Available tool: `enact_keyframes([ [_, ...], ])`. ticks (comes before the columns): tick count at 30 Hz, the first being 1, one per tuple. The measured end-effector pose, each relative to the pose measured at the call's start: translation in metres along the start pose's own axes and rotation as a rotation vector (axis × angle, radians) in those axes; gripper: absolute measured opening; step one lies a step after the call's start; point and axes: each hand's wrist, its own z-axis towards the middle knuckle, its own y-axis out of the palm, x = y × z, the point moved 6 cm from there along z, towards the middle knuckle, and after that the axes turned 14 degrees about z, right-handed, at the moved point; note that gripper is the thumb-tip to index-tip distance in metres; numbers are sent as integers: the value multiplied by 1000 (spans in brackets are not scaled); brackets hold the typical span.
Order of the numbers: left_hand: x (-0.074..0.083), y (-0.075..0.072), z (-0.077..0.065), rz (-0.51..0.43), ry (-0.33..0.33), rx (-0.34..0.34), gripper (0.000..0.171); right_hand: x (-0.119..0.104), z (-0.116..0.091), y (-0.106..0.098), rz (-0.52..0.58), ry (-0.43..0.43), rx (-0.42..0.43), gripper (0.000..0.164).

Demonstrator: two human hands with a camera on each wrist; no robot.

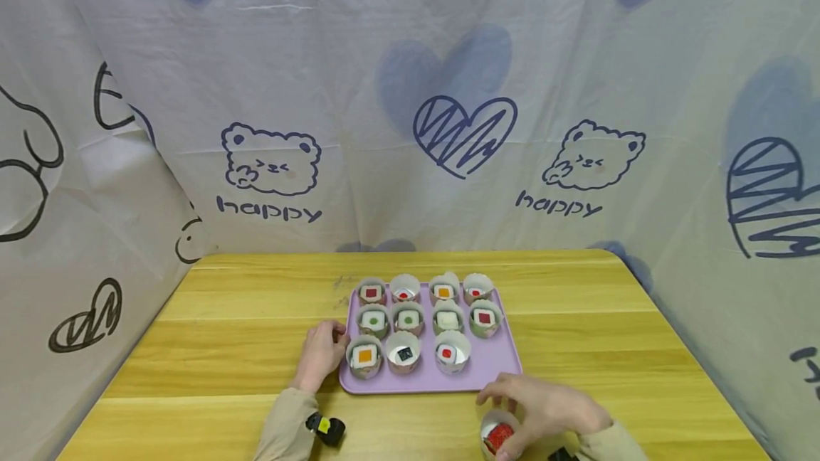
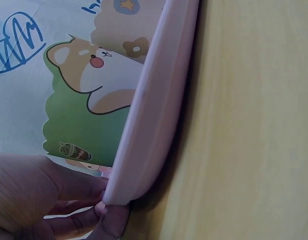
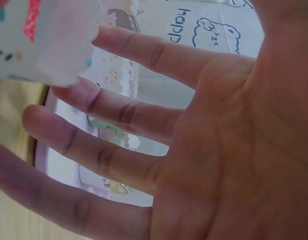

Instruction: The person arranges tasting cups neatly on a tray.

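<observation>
My left hand (image 1: 323, 351) pinches the left rim of a lilac tray (image 1: 496, 365), with fingertips right at the rim's corner in the left wrist view. Several paper cups (image 1: 365, 375) stand on the tray in rows, each with a small square or round-marked piece inside. Beyond the tray's front edge, my right hand (image 1: 551, 404) reaches over another paper cup (image 1: 488, 427), which holds a bright red piece (image 1: 500, 435). Its fingers are spread and nearly straight in the right wrist view, with the fingertips right at the scalloped rim of that cup (image 3: 64, 55).
The tray lies on a yellow wood-grain table (image 1: 596, 347). Behind and at both sides hangs a pale cloth (image 1: 359, 91) printed with hearts and bears. A black strap device (image 1: 327, 427) sits at my left wrist.
</observation>
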Motion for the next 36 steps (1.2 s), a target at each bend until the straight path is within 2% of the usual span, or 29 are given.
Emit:
enact_keyframes([
  [3,0,0,0,1,3,3,15,0,2,4,-7,14,-8,56],
  [11,2,0,0,6,-4,-10,16,0,11,18,-121,23,-26,47],
  [25,3,0,-1,5,-13,-21,17,5,18,27,-125,151,19,44],
  [36,2,0,-1,-6,-22,-21,15,2,19,28,-137,99,7,43],
])
